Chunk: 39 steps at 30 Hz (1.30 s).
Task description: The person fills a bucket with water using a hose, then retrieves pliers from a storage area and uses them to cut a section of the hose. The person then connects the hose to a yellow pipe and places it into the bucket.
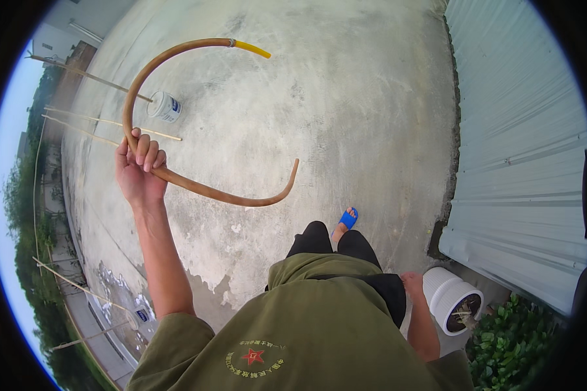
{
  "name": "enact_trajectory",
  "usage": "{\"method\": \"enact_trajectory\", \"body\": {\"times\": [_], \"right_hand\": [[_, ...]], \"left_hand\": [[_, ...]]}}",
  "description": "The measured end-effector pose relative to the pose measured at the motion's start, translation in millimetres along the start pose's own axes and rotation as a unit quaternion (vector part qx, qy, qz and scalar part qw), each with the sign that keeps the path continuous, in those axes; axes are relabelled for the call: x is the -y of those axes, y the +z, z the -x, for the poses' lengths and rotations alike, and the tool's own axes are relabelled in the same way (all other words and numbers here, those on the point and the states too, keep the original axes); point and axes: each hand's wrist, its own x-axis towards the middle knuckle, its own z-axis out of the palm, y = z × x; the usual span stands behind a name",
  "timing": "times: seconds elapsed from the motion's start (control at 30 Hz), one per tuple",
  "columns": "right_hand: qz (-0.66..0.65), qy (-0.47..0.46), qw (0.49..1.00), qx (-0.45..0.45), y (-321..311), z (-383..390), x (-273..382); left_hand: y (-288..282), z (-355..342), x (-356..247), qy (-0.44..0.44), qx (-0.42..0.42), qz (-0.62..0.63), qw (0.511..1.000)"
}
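Head view: we looked down on a grey concrete floor [365,98] and took the white bucket [164,106] with a pole [98,80] in it as our landmark.
Brown hose [209,191]: we found it raised, nearer to us than the bucket, bent into a wide C that swept round the bucket's left side in our view, its gap facing right.
Yellow end piece [253,49]: we noted it above and right of the bucket, joined to the hose by a metal clamp [232,43].
Left hand [140,168]: we saw it just below and left of the bucket, fingers curled over the hose and gripping it against the palm, midway along the bend.
Right hand [411,284]: we placed it well below and right of the bucket, near a white ribbed planter [439,287]; we could not tell whether its fingers were spread or pressed together.
Thin poles [156,133]: we marked a pair below and left of the bucket.
Second bucket [138,317]: we spotted it well below the first.
Blue sandal [349,218]: we saw it on a foot, below and right of the bucket.
Corrugated sheeting [515,130]: we logged it far right of the bucket, leafy plant [515,345] below.
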Motion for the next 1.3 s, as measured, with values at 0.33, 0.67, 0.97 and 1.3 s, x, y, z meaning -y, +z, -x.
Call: {"method": "enact_trajectory", "body": {"times": [0.33,0.67,0.97,1.3], "right_hand": [[-0.004,-0.149,0.986,-0.069,-98.1,-219.3,454.9],[-0.009,0.065,0.997,-0.039,-65.2,-297.4,495.7],[0.019,-0.068,0.997,-0.035,-139.6,-527.2,570.9],[-0.109,-0.101,0.982,-0.114,-321.9,-760.8,1114.5]], "left_hand": [[26.6,-292.3,82.3,0.017,0.027,0.054,0.998],[93.8,-652.7,193.0,-0.031,0.029,0.032,0.999],[175.4,-922.9,339.8,-0.052,-0.008,-0.034,0.998],[374.1,-1174.3,437.1,-0.093,-0.075,-0.300,0.946]]}}
